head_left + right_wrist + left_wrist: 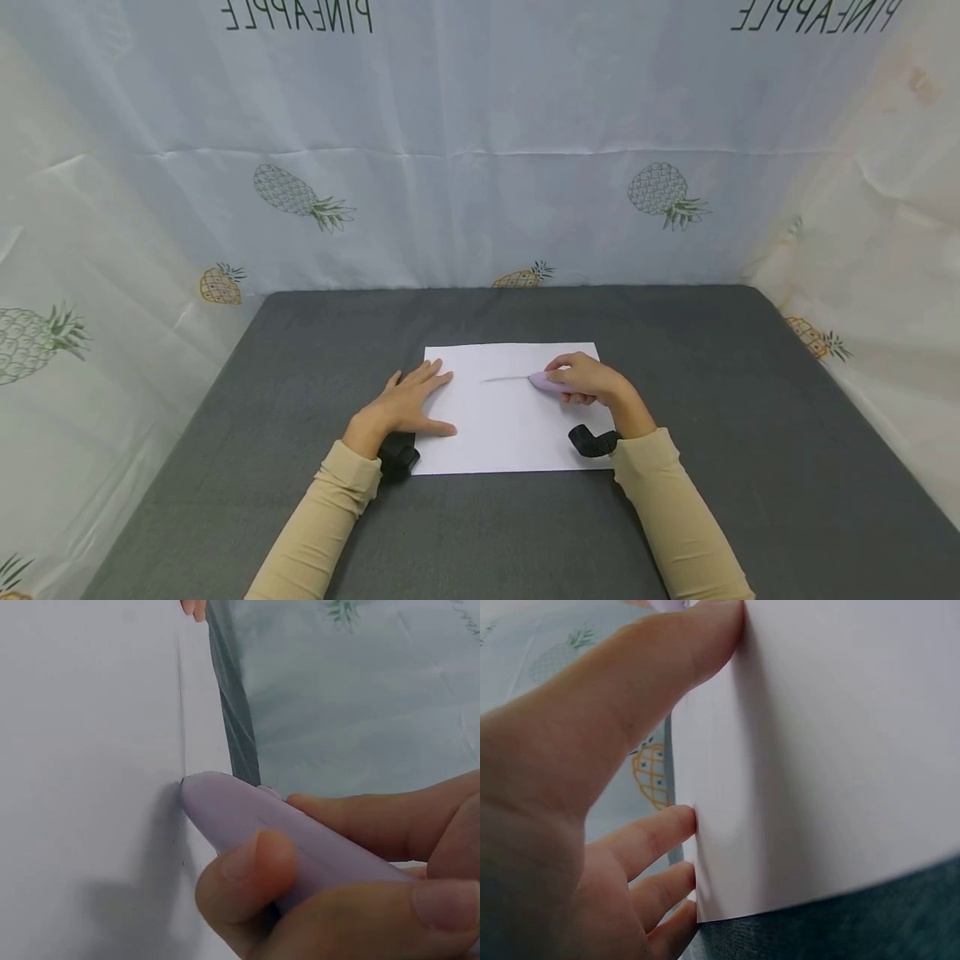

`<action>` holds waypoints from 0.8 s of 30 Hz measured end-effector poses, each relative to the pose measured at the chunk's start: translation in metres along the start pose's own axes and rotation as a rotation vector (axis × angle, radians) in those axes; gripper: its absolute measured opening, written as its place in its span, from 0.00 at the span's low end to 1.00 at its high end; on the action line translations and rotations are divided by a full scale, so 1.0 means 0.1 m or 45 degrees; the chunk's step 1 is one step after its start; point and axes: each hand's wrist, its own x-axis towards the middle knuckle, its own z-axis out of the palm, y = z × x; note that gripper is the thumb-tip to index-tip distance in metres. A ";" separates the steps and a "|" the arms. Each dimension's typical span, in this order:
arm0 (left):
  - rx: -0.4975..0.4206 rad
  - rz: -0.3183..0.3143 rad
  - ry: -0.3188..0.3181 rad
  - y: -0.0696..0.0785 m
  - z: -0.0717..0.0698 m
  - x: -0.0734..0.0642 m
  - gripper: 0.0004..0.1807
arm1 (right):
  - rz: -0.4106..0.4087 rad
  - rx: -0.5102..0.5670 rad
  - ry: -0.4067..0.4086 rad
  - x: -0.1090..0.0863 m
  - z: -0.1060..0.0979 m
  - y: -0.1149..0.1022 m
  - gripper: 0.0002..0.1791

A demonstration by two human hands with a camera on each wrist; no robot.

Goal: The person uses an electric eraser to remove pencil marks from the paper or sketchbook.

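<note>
Paper (510, 437), a white sheet, lies on the dark grey bench (487, 533), where we have both hands on the job. Right hand (588, 379): grip is narrow, holding a purple tool (550, 382) between thumb and fingers, tip at the sheet's upper right area. Thin line (502, 380) runs left from that tip; we can't tell whether it's cut or drawn. Left hand (405, 406): grip is wide, fingers spread over the sheet's left edge, thumb on the paper. Only readable writing we get: PINEAPPLE twice along the top of the backdrop cloth (480, 100), running right to left, above printed pineapples (658, 188). Black device (592, 441) sits by the right wrist.
</note>
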 end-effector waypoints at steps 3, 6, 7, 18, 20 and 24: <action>-0.002 0.003 0.001 0.00 0.00 0.00 0.51 | 0.003 0.000 0.001 0.00 0.00 0.00 0.21; -0.001 0.004 0.002 -0.01 0.00 0.01 0.51 | 0.019 -0.036 -0.006 -0.01 -0.02 0.00 0.20; -0.001 0.005 0.002 -0.01 0.00 0.01 0.51 | 0.021 -0.045 -0.006 -0.02 -0.03 0.00 0.20; -0.002 0.006 0.000 0.00 0.00 -0.01 0.51 | -0.006 -0.027 0.014 -0.01 0.03 -0.02 0.21; 0.002 0.003 -0.004 0.00 0.00 0.00 0.51 | -0.011 -0.044 -0.013 -0.04 0.01 -0.04 0.21; 0.009 0.002 -0.002 -0.01 0.01 0.01 0.51 | -0.006 -0.060 -0.021 -0.08 0.01 -0.07 0.20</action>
